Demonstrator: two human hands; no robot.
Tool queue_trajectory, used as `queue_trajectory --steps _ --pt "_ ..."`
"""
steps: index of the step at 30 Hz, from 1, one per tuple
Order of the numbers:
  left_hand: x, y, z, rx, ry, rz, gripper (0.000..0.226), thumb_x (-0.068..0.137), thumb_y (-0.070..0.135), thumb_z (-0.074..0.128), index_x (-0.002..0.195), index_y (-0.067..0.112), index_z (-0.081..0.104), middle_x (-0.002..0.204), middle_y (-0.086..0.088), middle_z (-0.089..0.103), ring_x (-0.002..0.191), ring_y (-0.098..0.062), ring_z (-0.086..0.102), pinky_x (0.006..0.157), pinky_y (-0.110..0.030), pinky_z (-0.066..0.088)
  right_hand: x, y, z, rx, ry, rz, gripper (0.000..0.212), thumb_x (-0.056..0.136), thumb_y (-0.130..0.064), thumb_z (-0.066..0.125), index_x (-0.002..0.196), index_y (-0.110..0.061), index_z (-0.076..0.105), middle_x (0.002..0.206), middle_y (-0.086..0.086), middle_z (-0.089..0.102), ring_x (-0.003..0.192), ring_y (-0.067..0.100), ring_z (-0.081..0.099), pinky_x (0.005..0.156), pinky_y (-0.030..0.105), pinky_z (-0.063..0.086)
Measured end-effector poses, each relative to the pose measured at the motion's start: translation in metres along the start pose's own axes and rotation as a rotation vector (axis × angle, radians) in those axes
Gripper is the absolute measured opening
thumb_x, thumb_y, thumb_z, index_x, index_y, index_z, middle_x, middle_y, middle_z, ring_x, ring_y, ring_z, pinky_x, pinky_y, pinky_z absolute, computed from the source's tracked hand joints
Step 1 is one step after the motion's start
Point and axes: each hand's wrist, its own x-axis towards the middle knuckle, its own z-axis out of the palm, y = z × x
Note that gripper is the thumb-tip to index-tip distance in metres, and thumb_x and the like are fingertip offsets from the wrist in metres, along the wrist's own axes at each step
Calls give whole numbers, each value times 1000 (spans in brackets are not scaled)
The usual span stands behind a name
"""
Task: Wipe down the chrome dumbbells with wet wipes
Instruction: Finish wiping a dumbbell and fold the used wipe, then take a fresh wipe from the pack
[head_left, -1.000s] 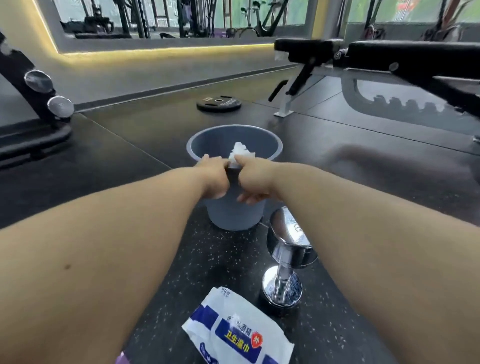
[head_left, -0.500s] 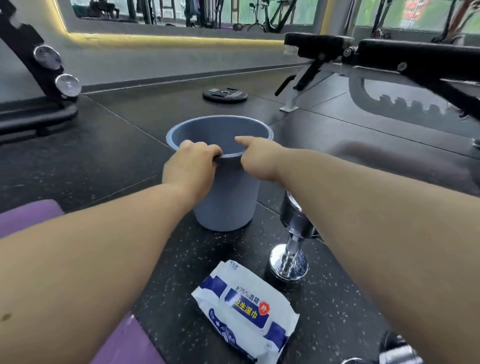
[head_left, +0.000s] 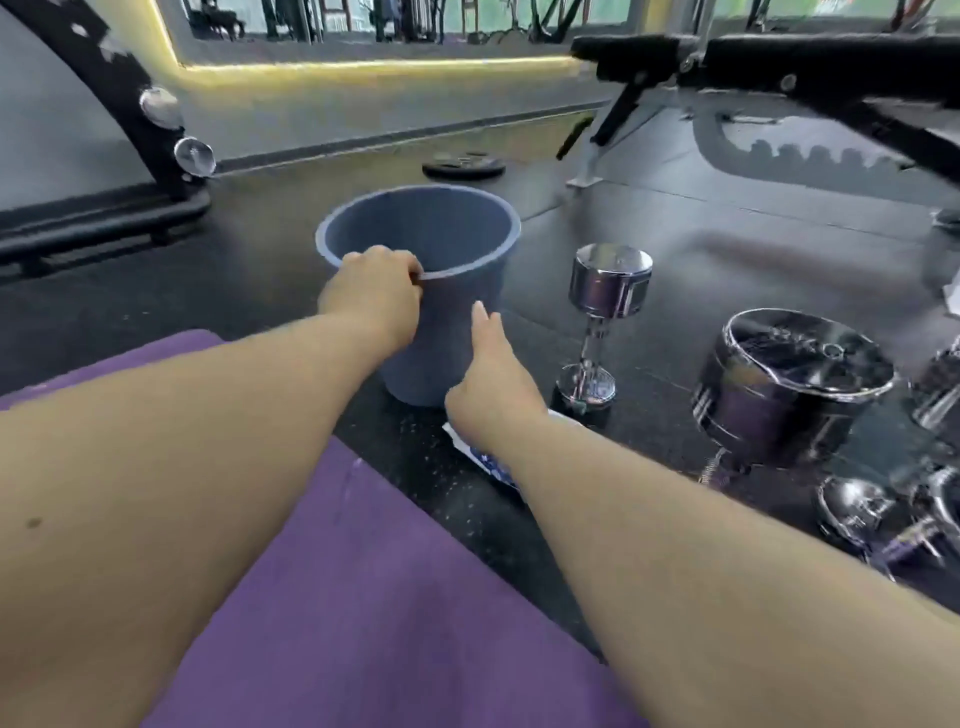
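My left hand (head_left: 371, 296) grips the near rim of a grey-blue plastic bucket (head_left: 467, 218) on the black gym floor. My right hand (head_left: 493, 384) hovers in front of the bucket's wall, forefinger pointing up, other fingers loosely curled, holding nothing. Under my right wrist lies the white and blue wet wipe pack (head_left: 485, 457), mostly hidden. A small chrome dumbbell (head_left: 605, 317) stands on end right of the bucket. A bigger chrome dumbbell (head_left: 784, 384) stands further right, with more chrome dumbbells (head_left: 883, 514) at the right edge.
A purple mat (head_left: 374, 597) covers the floor under my arms. A black weight plate (head_left: 462, 165) lies behind the bucket. A black bench (head_left: 779, 67) stands at the back right, a dumbbell rack (head_left: 156, 135) at the back left.
My right hand has left the bucket's rim and dropped toward the wipe pack. The wipe seen over the bucket a second ago is gone from view. The view has swung, showing more dumbbells on the right.
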Motion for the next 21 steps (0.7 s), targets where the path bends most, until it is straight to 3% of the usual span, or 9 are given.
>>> queue_trajectory --steps 3,5,7,9,11,13,15,17,21 --pt "1 7 3 -35 24 6 29 95 20 53 122 20 62 127 -10 58 117 -36 52 94 -51 48 -11 35 30 -86 43 85 80 90 -15 58 155 -21 11 160 -1 19 142 25 30 111 43 33" --pt "0 10 13 -60 87 -4 31 93 18 53 123 18 60 128 -10 57 119 -35 50 95 -51 47 -9 62 38 -231 23 209 76 90 -24 59 153 -19 17 158 1 20 146 26 19 114 47 26" --pt "-3 9 27 -67 150 23 41 92 18 53 134 16 53 143 -10 47 133 -31 39 106 -49 39 -8 85 40 -287 11 342 72 88 -28 58 151 -19 23 158 3 19 147 27 12 116 50 20" --pt "-16 3 49 -20 221 107 54 91 19 53 144 14 43 159 -12 26 146 -30 21 116 -46 23 -11 105 42 -255 57 391 61 86 -30 57 141 -18 36 150 5 30 141 30 22 114 51 24" --pt "-35 0 76 2 294 275 56 84 15 54 140 14 49 159 -14 24 146 -33 24 117 -49 21 -12 119 44 -188 90 360 56 85 -35 56 135 -15 43 148 8 33 136 34 28 113 48 27" --pt "-53 3 100 -57 148 384 54 82 12 56 135 16 54 157 -8 33 141 -30 36 115 -47 28 -11 128 49 -126 99 333 67 81 -40 57 140 -14 42 155 11 27 141 34 25 117 42 24" --pt "-68 6 118 -134 -214 354 54 89 15 56 142 23 47 158 4 31 140 -21 36 113 -36 31 -10 132 52 -66 174 300 73 70 -46 53 137 -16 48 149 9 37 138 33 33 113 41 32" --pt "-77 7 135 -77 -439 339 54 94 25 55 146 26 41 156 8 33 139 -18 35 111 -34 32 -11 134 54 -52 182 276 76 71 -46 54 141 -16 44 146 5 40 137 29 35 112 41 33" --pt "-80 14 143 -28 -400 286 48 100 39 45 146 28 40 143 2 49 128 -24 44 100 -38 40 -13 144 49 -88 127 229 71 85 -31 62 148 -16 33 150 1 36 140 25 28 115 35 27"
